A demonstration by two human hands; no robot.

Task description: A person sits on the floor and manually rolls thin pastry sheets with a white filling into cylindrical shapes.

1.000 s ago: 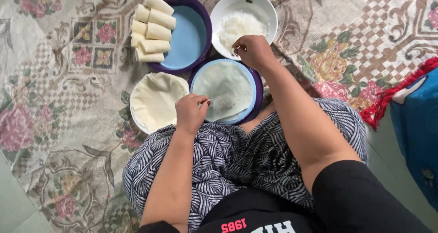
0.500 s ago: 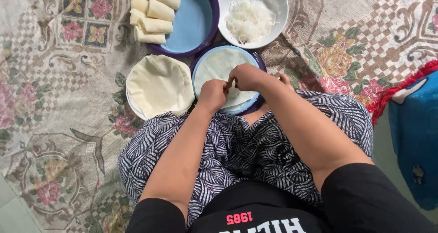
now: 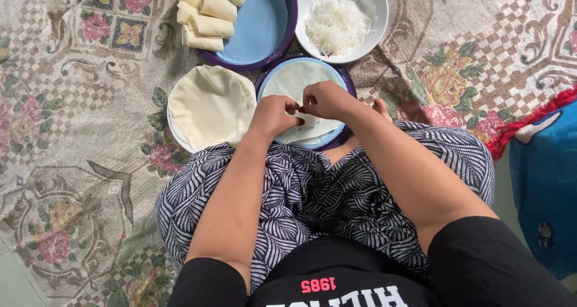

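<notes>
I sit cross-legged on a floral mat. Both hands hover over a thin pale wrapper (image 3: 294, 78) lying flat on a blue plate with a purple rim (image 3: 350, 84) just in front of my knees. My left hand (image 3: 273, 116) and my right hand (image 3: 327, 99) meet fingertip to fingertip above the wrapper's near half, pinching a small bit of white noodles between them. Just beyond the plate stands a white bowl (image 3: 377, 6) holding shredded white noodles (image 3: 336, 24).
A stack of round wrappers (image 3: 210, 105) lies left of the plate. Behind it, a second blue plate (image 3: 258, 24) carries several finished rolls (image 3: 207, 9) along its left side. A blue fabric object with red fringe (image 3: 544, 181) sits at the right edge.
My right hand left the noodle bowl and came back over the wrapper. My left hand moved from the plate's left rim onto the wrapper, and both hands now meet at the fingertips.
</notes>
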